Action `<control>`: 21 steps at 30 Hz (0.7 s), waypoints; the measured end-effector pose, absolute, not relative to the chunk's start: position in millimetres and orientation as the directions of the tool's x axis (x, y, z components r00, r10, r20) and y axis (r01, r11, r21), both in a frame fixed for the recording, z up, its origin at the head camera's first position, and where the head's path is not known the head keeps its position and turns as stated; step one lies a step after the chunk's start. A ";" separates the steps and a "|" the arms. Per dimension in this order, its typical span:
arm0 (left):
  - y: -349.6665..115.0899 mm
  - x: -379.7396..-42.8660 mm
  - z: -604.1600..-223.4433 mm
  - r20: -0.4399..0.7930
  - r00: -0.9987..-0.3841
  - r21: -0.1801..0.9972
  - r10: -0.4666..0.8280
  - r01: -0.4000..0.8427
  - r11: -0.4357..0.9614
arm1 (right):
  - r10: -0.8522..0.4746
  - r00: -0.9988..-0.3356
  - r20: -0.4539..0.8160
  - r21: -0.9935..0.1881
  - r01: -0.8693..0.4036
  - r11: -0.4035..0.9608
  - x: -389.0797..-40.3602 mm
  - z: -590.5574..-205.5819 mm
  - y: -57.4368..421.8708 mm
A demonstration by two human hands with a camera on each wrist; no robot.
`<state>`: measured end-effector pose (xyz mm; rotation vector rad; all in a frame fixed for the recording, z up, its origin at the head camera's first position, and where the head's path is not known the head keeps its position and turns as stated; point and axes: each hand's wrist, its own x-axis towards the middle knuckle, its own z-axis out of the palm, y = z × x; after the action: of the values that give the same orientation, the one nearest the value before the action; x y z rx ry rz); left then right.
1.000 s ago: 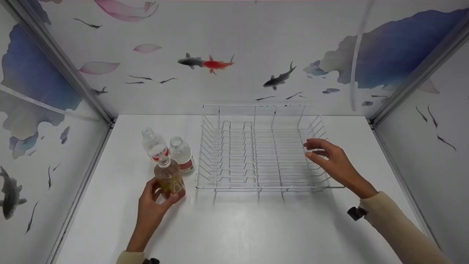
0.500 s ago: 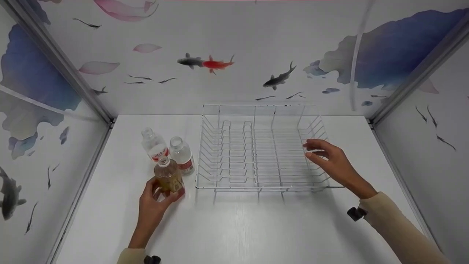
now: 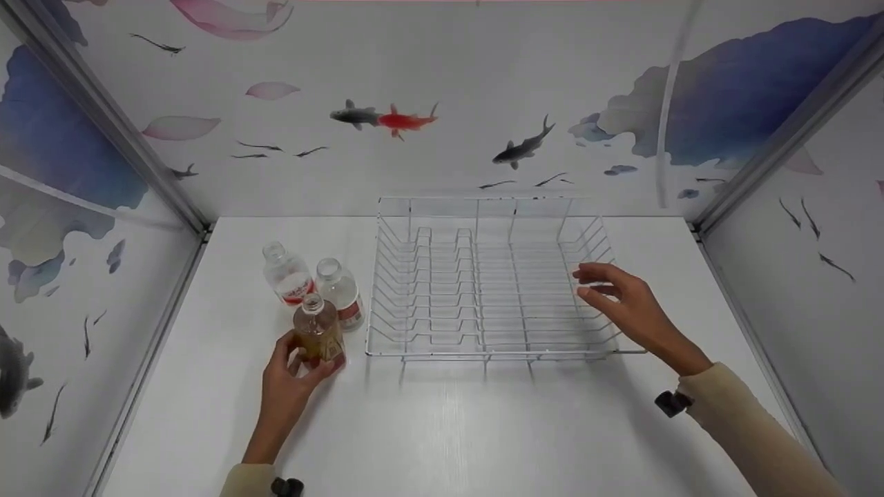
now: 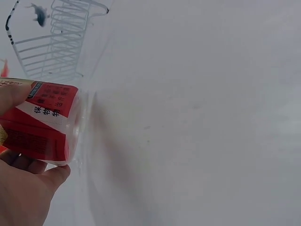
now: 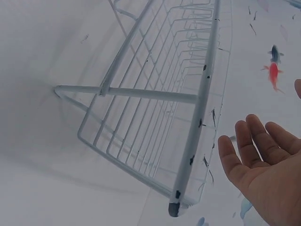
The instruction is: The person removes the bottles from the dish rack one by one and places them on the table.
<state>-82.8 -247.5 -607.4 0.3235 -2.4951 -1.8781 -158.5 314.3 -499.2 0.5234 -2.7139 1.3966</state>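
Note:
My left hand (image 3: 290,373) grips the lower part of a clear plastic bottle (image 3: 319,331) with a yellow and red label, thumb on one side and fingers on the other. In the left wrist view the red label of this bottle (image 4: 47,122) shows close up, with Chinese characters on it. Right behind it stand two more clear bottles with red and white labels, one at the left (image 3: 288,276) and one nearer the rack (image 3: 340,293). Over the right side of a white wire dish rack (image 3: 501,355) hovers my right hand (image 3: 621,297), fingers loosely bent, holding nothing.
The rack stands on a white table (image 3: 442,428) near the back wall (image 3: 442,55), which bears painted fish and petals. Side walls with metal corner strips close in the table at left and right. Low wire dividers run along the rack's left half.
The view has shifted slightly. My left hand keeps hold of the bottle, whose position against the other two bottles has barely changed. The right hand stays over the rack.

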 end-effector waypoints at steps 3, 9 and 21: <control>-249.4 -83.9 -609.0 -0.130 -0.978 0.952 -0.164 -0.169 0.253 | -0.282 -0.940 0.191 -0.783 -0.319 0.534 -158.9 -499.7 314.4; -253.8 -85.5 -613.3 -0.158 -0.977 0.957 -0.143 -0.187 0.223 | -0.283 -0.940 0.191 -0.783 -0.319 0.534 -159.2 -500.9 314.0; -263.3 -85.8 -618.0 -0.145 -0.986 0.977 -0.078 -0.156 0.147 | -0.284 -0.934 0.214 -0.782 -0.338 0.523 -159.7 -500.9 312.3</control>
<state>-85.8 -263.3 -618.0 0.2471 -2.4241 -2.0764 -159.7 312.3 -500.9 0.5504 -2.6893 1.4015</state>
